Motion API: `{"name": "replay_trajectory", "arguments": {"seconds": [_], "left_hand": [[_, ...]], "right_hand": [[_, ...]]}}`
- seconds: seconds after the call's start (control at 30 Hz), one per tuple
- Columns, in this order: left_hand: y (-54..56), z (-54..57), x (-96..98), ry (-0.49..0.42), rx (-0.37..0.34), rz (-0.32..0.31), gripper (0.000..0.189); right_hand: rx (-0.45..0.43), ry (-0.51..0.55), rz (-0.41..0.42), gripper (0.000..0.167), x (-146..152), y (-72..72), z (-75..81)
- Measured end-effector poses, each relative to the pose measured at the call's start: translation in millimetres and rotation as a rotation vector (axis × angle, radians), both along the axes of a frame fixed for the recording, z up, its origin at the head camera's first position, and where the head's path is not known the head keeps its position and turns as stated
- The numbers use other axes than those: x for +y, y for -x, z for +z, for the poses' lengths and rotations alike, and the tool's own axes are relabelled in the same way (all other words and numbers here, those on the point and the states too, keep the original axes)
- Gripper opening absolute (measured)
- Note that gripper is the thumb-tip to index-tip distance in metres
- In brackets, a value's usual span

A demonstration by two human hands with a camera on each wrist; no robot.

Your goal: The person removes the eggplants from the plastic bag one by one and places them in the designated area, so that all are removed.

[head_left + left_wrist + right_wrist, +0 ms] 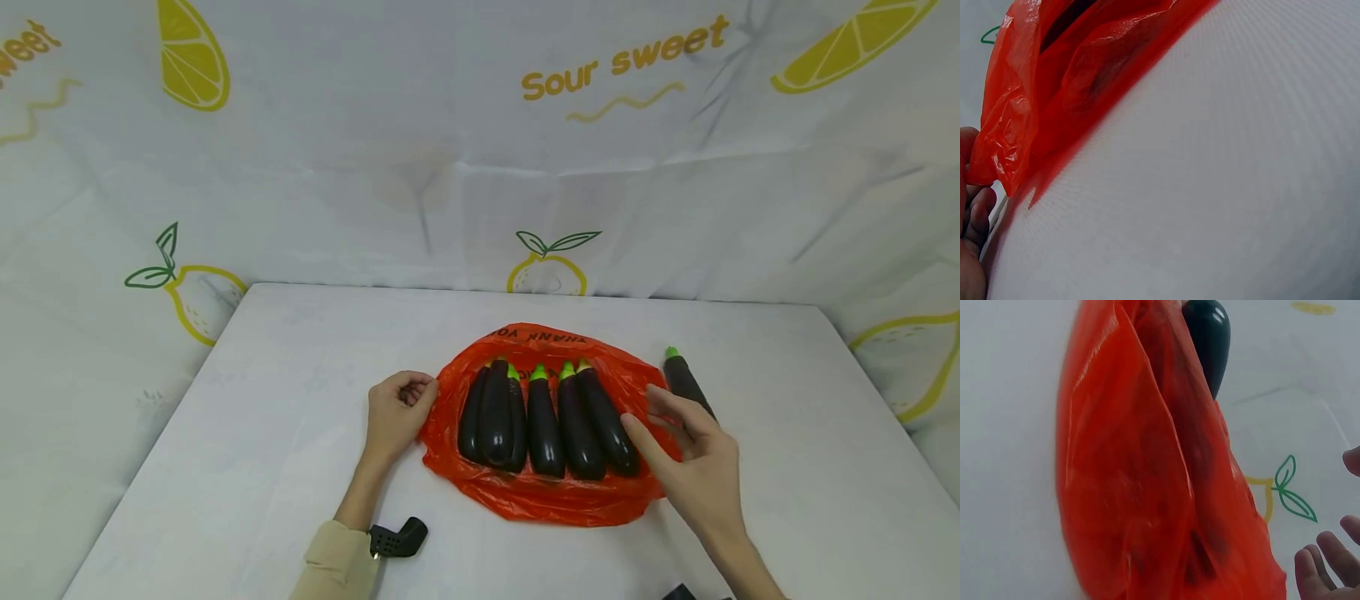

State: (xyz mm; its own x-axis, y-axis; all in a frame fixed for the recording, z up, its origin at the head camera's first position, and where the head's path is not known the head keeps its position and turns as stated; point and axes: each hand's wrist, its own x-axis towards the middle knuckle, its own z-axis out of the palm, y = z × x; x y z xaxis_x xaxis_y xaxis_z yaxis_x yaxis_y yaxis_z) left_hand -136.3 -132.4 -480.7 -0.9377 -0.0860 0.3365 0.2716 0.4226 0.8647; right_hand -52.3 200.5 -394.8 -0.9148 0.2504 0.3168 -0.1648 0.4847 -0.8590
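Note:
A red plastic bag (517, 500) lies spread on the table with its mouth wide, dark lettering along its far rim. Several dark eggplants (545, 429) with green or yellowish stem ends lie side by side in it. My left hand (397, 412) pinches the bag's left edge; the left wrist view shows the gathered film (1007, 144) at the fingertips. At the bag's right side is my right hand (701, 458), fingers parted and holding nothing. One more eggplant (686, 382) lies on the table beyond the right hand, its near end hidden behind it.
The white table (247, 458) meets a white cloth backdrop (337, 208) printed with lemons along its back edge. A black wrist device (400, 538) sits at my left wrist. Part of another black object (679, 592) shows at the bottom edge near my right forearm.

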Motion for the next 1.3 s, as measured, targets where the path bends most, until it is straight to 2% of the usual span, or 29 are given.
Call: {"name": "replay_trajectory", "arguments": {"seconds": [0.33,0.73,1.3], "left_hand": [[-1.1,0.7,1.0,-0.005,-0.006,0.003,0.004],[-0.9,1.6,0.7,-0.014,-0.010,0.004,0.005],[-0.8,0.8,0.6,-0.010,-0.007,-0.002,0.005]], "right_hand": [[-0.019,0.031,0.132,0.047,-31,2.5,-4.2],[-0.046,0.073,0.244,0.046,-62,5.9,-11.1],[-0.105,0.068,0.271,0.049,-78,7.6,-13.9]]}}
